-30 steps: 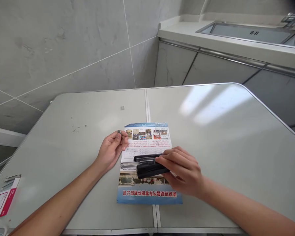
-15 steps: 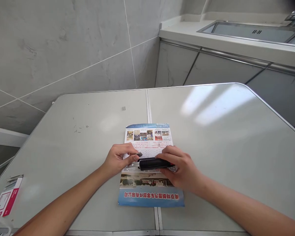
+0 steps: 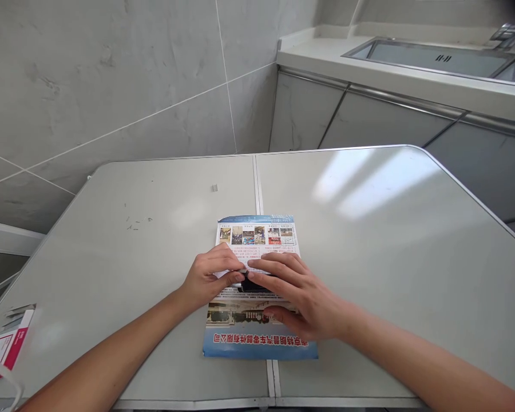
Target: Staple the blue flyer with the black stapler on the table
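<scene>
A printed leaflet (image 3: 257, 237) with photos and red text lies on the grey folding table (image 3: 369, 229), across its middle seam. On the leaflet sits a black stapler (image 3: 249, 284), almost wholly covered. My right hand (image 3: 298, 294) lies over the stapler with fingers curled round it, thumb underneath. My left hand (image 3: 210, 274) is pinched at the stapler's left end, fingertips touching it; whether a strip of staples is still between them is hidden.
A red-and-white staple box (image 3: 6, 346) lies at the table's near left edge. A small staple piece (image 3: 214, 187) and several loose staples (image 3: 135, 223) lie on the left half. A counter with a steel sink (image 3: 438, 57) stands behind at the right.
My left hand came in from the leaflet's upper left corner, with a small staple strip, to the stapler's left end. My right hand closed down over the stapler, which had stood open.
</scene>
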Demonstrator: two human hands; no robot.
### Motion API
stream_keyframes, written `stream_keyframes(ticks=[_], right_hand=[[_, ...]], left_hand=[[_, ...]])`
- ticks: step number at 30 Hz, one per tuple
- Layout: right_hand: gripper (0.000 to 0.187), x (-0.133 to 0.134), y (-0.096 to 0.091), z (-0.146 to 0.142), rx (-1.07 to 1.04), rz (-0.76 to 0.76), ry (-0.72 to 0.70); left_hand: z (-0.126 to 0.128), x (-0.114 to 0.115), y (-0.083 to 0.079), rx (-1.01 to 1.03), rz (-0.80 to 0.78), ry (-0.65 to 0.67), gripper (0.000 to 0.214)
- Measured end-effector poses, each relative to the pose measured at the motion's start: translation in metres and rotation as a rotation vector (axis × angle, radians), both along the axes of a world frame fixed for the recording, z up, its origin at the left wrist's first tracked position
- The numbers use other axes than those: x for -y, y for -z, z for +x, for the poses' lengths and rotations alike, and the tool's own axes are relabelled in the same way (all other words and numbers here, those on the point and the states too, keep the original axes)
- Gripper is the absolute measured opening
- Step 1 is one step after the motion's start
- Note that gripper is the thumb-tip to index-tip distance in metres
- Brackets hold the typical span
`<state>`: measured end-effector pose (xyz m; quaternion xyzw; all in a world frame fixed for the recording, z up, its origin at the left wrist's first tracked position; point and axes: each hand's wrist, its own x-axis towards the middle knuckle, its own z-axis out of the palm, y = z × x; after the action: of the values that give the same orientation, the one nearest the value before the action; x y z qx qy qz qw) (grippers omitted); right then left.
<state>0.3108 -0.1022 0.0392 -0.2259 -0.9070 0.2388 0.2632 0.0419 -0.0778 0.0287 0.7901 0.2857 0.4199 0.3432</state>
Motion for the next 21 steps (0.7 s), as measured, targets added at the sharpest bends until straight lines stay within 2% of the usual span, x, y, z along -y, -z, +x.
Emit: stream_keyframes(ticks=[10, 14, 16, 18, 21], right_hand=[[0.053, -0.002, -0.009, -0.002, 0.011, -0.038, 0.001], [0.055, -0.007, -0.007, 0.003, -0.081, -0.019, 0.025], [0.052, -0.018, -0.004, 0.012, -0.146, -0.018, 0.136], [0.046, -0.037, 0.0, 0.027, -0.188, -0.013, 0.316], [0.036, -0.069, 0.007, 0.056, -0.118, -0.047, 0.576]], left_hand=[[0.0, -0.001, 0.0, -0.012, 0.016, -0.02, 0.007], [-0.003, 0.001, -0.001, 0.016, -0.015, -0.046, 0.03], [-0.007, 0.0, -0.002, -0.001, -0.061, -0.158, 0.034], [-0.011, -0.004, -0.005, -0.072, -0.069, -0.331, 0.026], [-0.018, -0.014, -0.01, -0.237, -0.013, -0.529, 0.02]])
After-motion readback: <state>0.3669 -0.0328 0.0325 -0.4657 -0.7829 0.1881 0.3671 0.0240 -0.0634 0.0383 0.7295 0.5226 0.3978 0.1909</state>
